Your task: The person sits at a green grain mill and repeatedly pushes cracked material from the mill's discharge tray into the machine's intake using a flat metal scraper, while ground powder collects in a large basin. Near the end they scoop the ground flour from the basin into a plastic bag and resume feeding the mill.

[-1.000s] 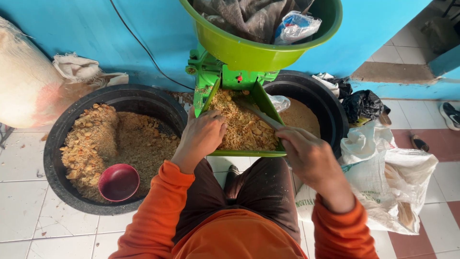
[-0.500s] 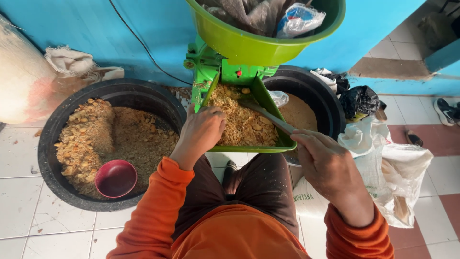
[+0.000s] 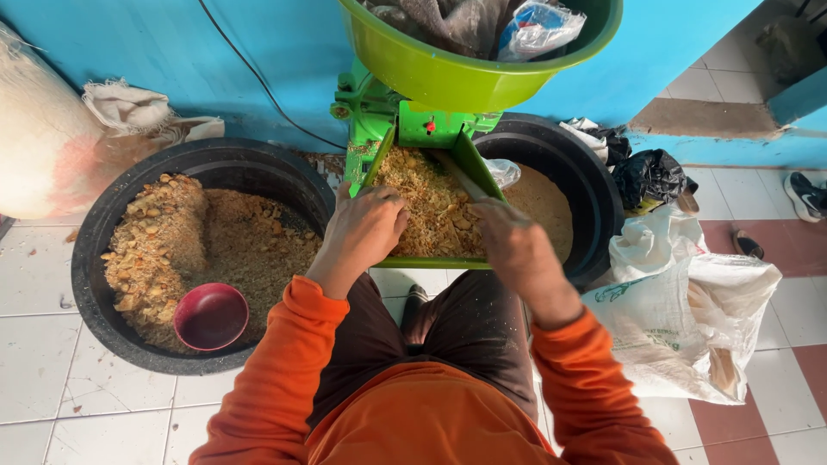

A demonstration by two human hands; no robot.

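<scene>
2 hands at the green tray (image 3: 482,176) of crumbs (image 3: 426,202).
Left hand (image 3: 366,228) rests loosely curled on crumbs; right hand (image 3: 512,241) is clamped on a stick (image 3: 461,176).

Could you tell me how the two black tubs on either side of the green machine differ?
The left tub holds coarse, lumpy brown material and a red bowl; the right tub holds fine, smooth powder and no bowl. The left tub is in full view, the right partly behind the green tray. Both are round and black.

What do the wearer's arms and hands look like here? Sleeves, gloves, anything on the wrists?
Both arms wear long orange sleeves with ribbed cuffs that end at the wrists. The left hand and the right hand are bare: no gloves. No watch, band or ring shows on either. The sleeves are plain, with no visible markings.
</scene>
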